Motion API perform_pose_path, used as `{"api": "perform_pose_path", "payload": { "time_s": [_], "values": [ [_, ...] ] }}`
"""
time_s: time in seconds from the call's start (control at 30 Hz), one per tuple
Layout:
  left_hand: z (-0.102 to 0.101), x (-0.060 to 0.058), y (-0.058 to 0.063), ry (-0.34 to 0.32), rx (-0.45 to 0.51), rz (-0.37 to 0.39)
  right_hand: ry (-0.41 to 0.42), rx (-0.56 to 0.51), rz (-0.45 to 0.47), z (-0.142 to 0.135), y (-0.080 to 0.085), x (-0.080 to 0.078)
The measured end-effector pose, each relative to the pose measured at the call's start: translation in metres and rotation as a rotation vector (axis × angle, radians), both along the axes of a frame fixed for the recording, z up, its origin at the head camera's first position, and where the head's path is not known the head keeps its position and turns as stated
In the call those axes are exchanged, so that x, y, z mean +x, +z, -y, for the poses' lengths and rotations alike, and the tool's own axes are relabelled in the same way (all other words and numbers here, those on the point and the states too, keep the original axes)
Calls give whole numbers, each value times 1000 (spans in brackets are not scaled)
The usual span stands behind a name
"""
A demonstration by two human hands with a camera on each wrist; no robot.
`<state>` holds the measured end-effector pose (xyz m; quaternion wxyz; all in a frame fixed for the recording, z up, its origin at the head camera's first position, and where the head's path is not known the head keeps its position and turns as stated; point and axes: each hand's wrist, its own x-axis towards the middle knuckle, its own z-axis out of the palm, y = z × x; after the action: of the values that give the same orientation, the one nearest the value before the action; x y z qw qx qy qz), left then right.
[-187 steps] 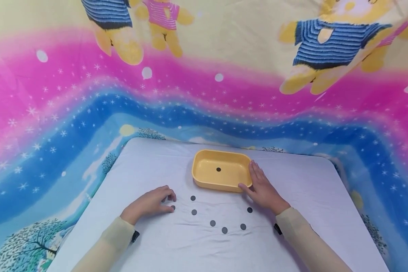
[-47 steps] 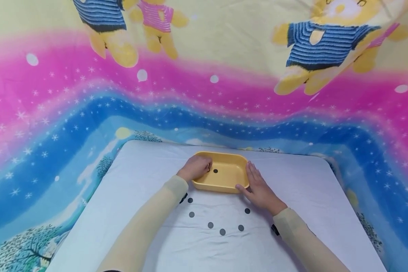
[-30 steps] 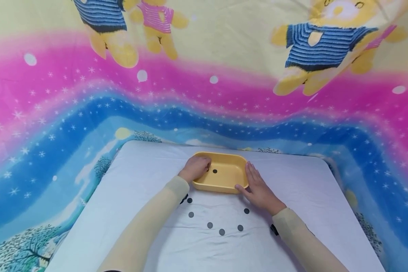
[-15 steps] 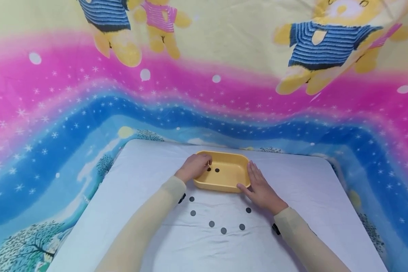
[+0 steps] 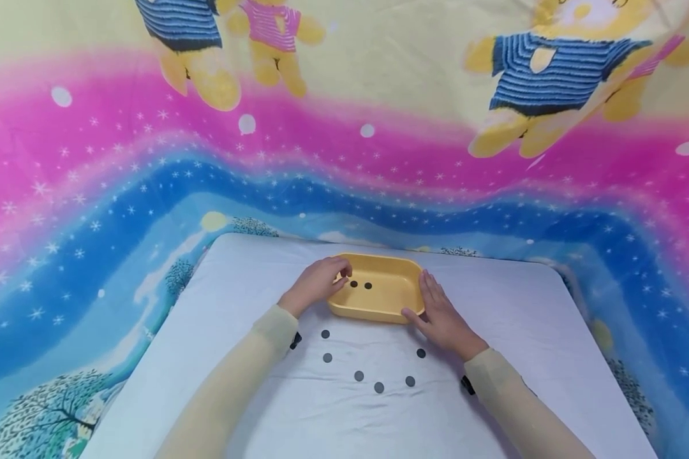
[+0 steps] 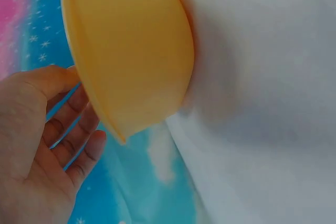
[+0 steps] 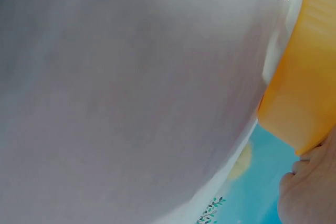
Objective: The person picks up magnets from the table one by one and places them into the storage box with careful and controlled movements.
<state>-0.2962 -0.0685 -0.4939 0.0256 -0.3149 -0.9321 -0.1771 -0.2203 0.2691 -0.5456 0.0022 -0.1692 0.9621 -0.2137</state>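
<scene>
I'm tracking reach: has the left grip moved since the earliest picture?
Yes: relative to the white table, the left grip moved right and toward the far edge, reaching the left end of the yellow tray.

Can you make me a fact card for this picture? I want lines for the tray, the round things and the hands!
Tray: yellow, on a white table
Inside: two dark discs, close but apart
Outside: six discs, spread in front of the tray
Left hand: at the tray's left end, fingers bent, no disc seen in it
Right hand: touching the tray's right end
Cloth: behind the table, with printed bears
</scene>
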Motion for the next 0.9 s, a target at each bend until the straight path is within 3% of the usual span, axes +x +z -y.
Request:
{"api": "perform_pose_path", "payload": {
  "time_s": [0.33,0.57,0.9],
  "values": [
    [23,19,5,46,66,31,-7,2,8,1,1,0],
    [43,30,-3,73,77,12,-4,4,-10,1,1,0],
    [59,48,-11,178,94,81,6,6,-11,2,3,-1]
  ]
}}
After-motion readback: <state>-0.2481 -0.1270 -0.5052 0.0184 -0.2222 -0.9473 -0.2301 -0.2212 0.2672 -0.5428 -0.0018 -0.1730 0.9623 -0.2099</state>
